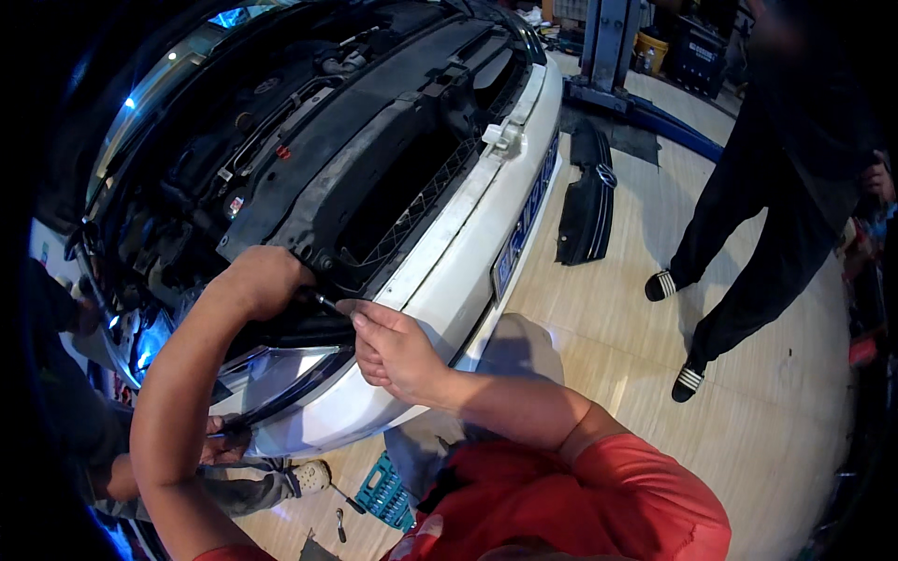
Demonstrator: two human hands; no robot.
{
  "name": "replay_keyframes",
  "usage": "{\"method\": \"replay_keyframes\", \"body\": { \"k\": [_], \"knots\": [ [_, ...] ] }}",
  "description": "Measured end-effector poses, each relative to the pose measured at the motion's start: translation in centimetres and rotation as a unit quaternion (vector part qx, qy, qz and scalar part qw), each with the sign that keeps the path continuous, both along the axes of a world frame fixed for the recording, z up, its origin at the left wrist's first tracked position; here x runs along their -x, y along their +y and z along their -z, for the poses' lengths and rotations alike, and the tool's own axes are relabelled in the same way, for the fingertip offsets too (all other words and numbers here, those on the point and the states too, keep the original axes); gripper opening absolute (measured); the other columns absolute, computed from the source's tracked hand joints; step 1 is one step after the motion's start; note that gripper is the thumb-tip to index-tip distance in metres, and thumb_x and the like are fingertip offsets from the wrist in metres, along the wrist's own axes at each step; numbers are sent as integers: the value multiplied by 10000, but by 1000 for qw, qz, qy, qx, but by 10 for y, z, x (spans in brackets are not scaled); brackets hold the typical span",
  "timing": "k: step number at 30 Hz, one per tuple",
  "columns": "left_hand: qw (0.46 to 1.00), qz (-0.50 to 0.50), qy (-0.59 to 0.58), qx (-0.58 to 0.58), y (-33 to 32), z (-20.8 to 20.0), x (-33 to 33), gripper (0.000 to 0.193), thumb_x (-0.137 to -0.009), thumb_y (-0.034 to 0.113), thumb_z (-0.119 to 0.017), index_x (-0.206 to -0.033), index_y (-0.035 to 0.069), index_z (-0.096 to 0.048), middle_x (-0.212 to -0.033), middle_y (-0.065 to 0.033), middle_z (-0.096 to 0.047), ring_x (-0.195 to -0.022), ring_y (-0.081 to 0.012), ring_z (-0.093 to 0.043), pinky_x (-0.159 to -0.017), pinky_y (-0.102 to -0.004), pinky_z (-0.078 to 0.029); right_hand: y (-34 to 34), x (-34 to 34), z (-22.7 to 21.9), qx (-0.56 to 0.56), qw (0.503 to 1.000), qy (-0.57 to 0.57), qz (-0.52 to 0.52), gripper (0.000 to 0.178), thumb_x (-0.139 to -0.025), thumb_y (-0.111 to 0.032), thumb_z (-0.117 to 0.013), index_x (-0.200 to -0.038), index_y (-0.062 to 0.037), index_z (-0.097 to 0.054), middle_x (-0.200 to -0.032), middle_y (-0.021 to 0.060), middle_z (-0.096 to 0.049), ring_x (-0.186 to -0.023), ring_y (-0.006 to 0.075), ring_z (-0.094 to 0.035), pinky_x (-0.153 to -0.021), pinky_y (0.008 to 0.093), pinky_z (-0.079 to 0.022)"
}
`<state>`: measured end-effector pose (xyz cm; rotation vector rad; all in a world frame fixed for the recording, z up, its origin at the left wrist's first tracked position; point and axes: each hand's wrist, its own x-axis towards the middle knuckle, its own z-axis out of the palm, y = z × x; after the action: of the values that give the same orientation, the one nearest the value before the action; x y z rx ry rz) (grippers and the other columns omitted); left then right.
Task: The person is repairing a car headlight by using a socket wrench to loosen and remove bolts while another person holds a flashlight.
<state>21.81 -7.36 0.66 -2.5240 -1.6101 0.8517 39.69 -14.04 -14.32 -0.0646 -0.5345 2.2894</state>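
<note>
My right hand (398,353) is closed, with thumb and fingers pinching the near end of a thin metal tool shaft (325,301). That shaft runs left toward my left hand (273,280), which is curled downward at the front corner of the engine bay. Its fingertips are hidden, so what they grip cannot be made out. Both hands are above the inner end of the headlight (281,374), beside the white front bumper (444,266) of a car with its engine bay exposed.
A co-worker's hand (224,441) is below the headlight at left. Another person (767,187) stands at right. A black grille (586,196) lies on the floor by a lift post (610,47). Near my knees are a teal socket case (385,494) and a small hand tool (340,525).
</note>
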Motion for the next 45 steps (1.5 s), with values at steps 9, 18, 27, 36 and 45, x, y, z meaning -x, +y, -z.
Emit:
{"method": "replay_keyframes", "body": {
  "k": [9,18,27,36,45],
  "knots": [
    [1000,11,20,-3,-2,0,0,175,-834,170,-635,-974,167,-739,-921,-129,-707,-928,-346,-670,-766,-451,-531,29,-33,2,-618,698,-354,77,631,-903,-160,-648,-1451,-51,-355,-1045,141,-609,-924,271,-620,-814,375,-511],
    [999,-17,33,16,-2,-8,-8,269,-824,92,-598,-1040,179,-733,-979,-126,-708,-961,-346,-670,-796,-437,-540,25,-26,14,-651,591,-328,346,453,-740,-235,-796,-1103,-40,-607,-829,102,-612,-703,267,-636,-651,358,-520],
    [977,-35,-90,-188,-54,-14,-12,236,-821,71,-586,-1031,81,-691,-924,-177,-666,-874,-342,-658,-725,-428,-531,0,-11,3,-175,948,-206,169,291,-1031,-284,-528,-966,-7,-590,-681,29,-562,-565,67,-472,-507,226,-376],
    [746,-63,-430,-505,-198,148,-21,363,-757,67,-695,-1112,21,-634,-1078,-195,-561,-997,-379,-559,-845,-467,-454,33,-27,-37,-479,756,-438,86,256,-944,-225,-622,-828,-4,-675,-622,17,-568,-584,85,-493,-521,256,-389],
    [637,-176,-402,-633,-168,191,-2,719,-818,126,-664,-1456,51,-341,-1544,-323,-177,-1443,-548,-93,-1136,-641,-109,30,-11,-5,85,988,-25,-123,469,-1054,-450,-357,-700,-146,-401,-648,-21,-338,-486,87,-305,-414,234,-255]
  ]
}}
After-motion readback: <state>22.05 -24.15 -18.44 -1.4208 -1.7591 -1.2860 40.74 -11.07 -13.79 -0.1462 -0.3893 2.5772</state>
